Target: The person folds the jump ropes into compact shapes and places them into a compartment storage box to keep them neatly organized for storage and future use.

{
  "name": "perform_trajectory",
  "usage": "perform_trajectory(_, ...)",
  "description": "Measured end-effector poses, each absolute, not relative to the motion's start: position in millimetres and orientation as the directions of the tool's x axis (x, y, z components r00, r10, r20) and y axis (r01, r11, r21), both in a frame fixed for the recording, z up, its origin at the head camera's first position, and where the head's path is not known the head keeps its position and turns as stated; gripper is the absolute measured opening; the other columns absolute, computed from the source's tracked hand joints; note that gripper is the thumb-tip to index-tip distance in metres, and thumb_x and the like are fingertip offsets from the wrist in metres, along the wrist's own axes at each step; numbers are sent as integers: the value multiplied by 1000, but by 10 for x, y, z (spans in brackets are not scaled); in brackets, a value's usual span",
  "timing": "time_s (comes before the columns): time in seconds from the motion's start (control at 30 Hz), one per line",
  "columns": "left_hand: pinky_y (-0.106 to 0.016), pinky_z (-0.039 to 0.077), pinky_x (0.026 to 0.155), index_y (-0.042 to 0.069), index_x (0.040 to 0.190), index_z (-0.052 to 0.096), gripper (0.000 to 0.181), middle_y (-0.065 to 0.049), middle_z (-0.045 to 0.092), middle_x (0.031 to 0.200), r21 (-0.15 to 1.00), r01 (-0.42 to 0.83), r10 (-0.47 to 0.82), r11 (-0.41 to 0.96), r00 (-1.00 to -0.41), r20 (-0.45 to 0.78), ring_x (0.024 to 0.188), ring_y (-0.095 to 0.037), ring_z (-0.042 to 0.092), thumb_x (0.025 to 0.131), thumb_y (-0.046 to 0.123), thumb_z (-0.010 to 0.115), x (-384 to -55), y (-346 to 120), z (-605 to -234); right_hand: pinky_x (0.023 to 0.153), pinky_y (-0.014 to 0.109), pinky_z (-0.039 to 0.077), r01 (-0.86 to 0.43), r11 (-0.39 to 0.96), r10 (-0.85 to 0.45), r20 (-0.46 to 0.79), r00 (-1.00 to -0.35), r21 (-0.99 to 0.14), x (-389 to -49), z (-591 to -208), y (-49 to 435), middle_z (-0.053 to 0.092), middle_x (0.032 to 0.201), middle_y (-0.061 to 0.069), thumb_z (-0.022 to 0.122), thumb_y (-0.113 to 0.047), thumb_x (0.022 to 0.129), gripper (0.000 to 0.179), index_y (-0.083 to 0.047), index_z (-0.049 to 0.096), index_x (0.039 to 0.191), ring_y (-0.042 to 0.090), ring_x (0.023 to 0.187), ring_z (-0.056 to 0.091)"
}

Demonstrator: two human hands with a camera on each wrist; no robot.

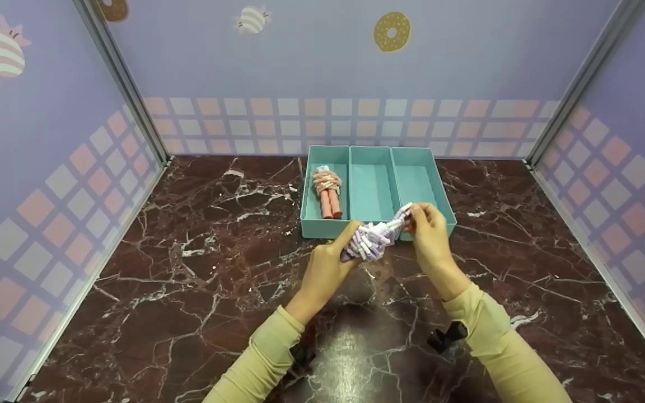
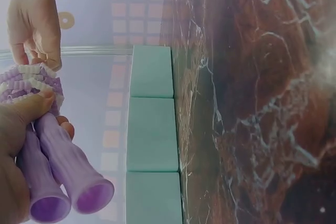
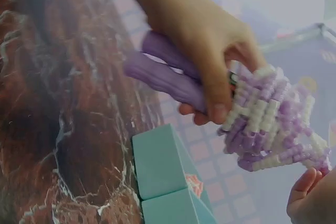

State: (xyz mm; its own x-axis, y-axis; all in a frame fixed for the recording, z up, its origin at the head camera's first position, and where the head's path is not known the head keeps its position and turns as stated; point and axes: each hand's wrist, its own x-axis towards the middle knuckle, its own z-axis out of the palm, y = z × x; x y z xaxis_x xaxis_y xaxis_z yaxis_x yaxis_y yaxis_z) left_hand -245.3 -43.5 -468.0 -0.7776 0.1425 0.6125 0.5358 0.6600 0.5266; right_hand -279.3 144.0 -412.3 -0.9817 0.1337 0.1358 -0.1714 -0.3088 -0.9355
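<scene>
A bundled jump rope (image 1: 372,242) with purple and white beads is held up in front of the box. My left hand (image 1: 323,267) grips it where the two purple handles (image 2: 68,156) meet the beaded coil; the handles' hollow ends face the left wrist camera. At the coil's far end, my right hand (image 1: 431,238) pinches a stretch of the beaded cord (image 3: 317,153) drawn out from the bundle. Another jump rope (image 1: 331,202), with pink handles and a pink and white beaded coil, lies in the left compartment of the teal box.
The teal box (image 1: 328,228) has three side-by-side compartments and stands at the back of the dark red marbled table (image 1: 188,291). Patterned lilac panels (image 1: 322,73) enclose the table at the back and both sides.
</scene>
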Motion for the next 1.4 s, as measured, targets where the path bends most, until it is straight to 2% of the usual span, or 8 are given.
perform_trajectory(0.23, -35, 61, 81, 18, 140, 56, 68, -19, 76, 101, 662, 506, 101, 553, -829, 549, 81, -25, 74, 77, 21, 82, -2466, -357, -4748, 58, 16, 41, -105, -509, 167, 21, -986, -854, -2871, -4107, 1461, 48, 71, -1, 36, -1, 104, 22, -4, 47, 86, 7, 64, 44)
perform_trajectory(0.43, -34, 57, 77, 15, 142, 55, 69, -19, 74, 111, 772, 438, 80, 460, -886, 456, 78, -15, 63, 78, 17, 82, -2531, -317, -4706, 60, 16, 42, -204, -574, 233, 80, -969, -793, -2901, -4063, 1428, 49, 72, 0, 38, -3, 104, 19, -4, 46, 88, 7, 63, 44)
perform_trajectory(0.57, -27, 57, 81, 10, 143, 52, 69, -18, 67, 127, 886, 369, 115, 281, -929, 351, 87, -15, 66, 79, 8, 79, -2594, -354, -4685, 63, 18, 44, -419, -348, 214, 364, -906, -838, -2777, -4119, 1417, 56, 83, 0, 40, -3, 104, 13, -2, 50, 94, 10, 68, 48)
perform_trajectory(0.73, -26, 60, 75, 6, 146, 47, 72, -24, 62, 132, 953, 290, 151, 83, -949, 276, 81, -13, 69, 81, 2, 75, -2661, -386, -4648, 69, 22, 45, -641, -43, 10, 641, -767, -766, -2620, -4233, 1434, 57, 98, 3, 41, -3, 103, 14, 9, 48, 104, 17, 77, 49)
perform_trajectory(0.9, -23, 58, 62, 10, 144, 51, 71, -24, 69, 118, 953, 270, 56, 138, -963, 265, 65, -8, 65, 79, 8, 80, -2663, -397, -4674, 69, 22, 49, -506, 38, -73, 503, -861, -862, -2541, -4272, 1419, 55, 96, 10, 46, -2, 102, 14, 9, 49, 110, 15, 78, 53)
perform_trajectory(1.1, -34, 56, 94, 13, 143, 53, 72, -17, 64, 133, 909, 306, -41, 281, -943, 330, 109, -21, 67, 77, 16, 84, -2653, -401, -4662, 58, 17, 45, -422, 248, -42, 425, -904, -872, -2511, -4134, 1426, 63, 88, 14, 61, 1, 92, 14, 4, 60, 105, 7, 66, 52)
perform_trajectory(1.2, -40, 53, 99, 13, 142, 54, 71, -18, 63, 133, 909, 314, -38, 275, -941, 336, 116, -26, 64, 77, 14, 83, -2682, -385, -4624, 57, 16, 42, -461, 273, -17, 475, -880, -844, -2532, -4103, 1427, 64, 84, 15, 63, -7, 95, 12, 3, 63, 101, 7, 65, 51)
perform_trajectory(1.4, -24, 57, 73, 8, 143, 52, 69, -21, 68, 122, 957, 260, 40, 126, -966, 257, 80, -13, 67, 80, 5, 77, -2662, -339, -4566, 67, 14, 47, -571, 219, 7, 586, -810, -791, -2508, -4243, 1378, 64, 86, 19, 61, -4, 95, 12, 7, 64, 99, 6, 75, 57)
